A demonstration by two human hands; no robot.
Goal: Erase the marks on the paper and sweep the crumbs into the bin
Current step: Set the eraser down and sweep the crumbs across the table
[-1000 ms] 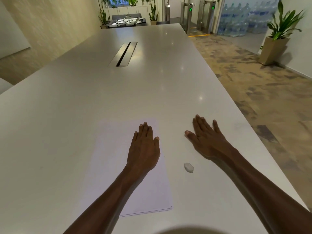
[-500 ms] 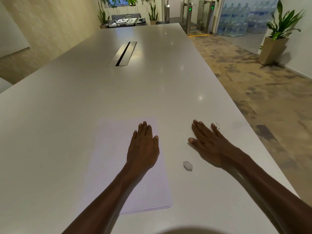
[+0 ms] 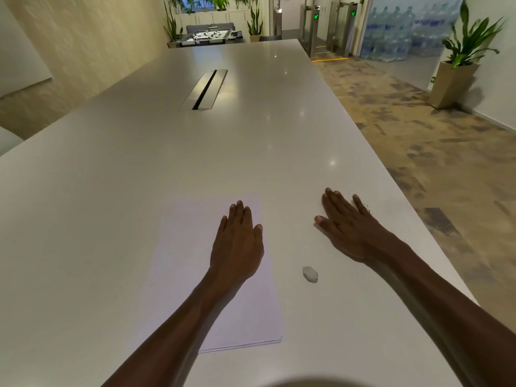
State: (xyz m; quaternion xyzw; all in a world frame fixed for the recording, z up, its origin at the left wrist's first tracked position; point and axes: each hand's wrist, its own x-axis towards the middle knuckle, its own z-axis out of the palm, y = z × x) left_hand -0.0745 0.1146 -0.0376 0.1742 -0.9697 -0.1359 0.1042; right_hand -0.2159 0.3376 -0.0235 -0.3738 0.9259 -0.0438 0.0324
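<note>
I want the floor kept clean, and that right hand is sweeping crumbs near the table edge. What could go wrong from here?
The dark crumbs lie just past the flat right hand, close to the white table's right edge, and no bin shows, so they may fall onto the carpet. The small white eraser lies loose near the right forearm and could get knocked. The flat left hand alone pins the white paper.

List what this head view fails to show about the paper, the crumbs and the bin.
- Bin: not in the head view at all; only the table and floor show.
- Crumbs: tiny dark specks beside the right hand; too small to count, and the hand may cover more.
- Paper: the left hand and forearm hide its middle; any remaining marks are too faint to tell.
- Eraser: its shape is blurred.
</note>
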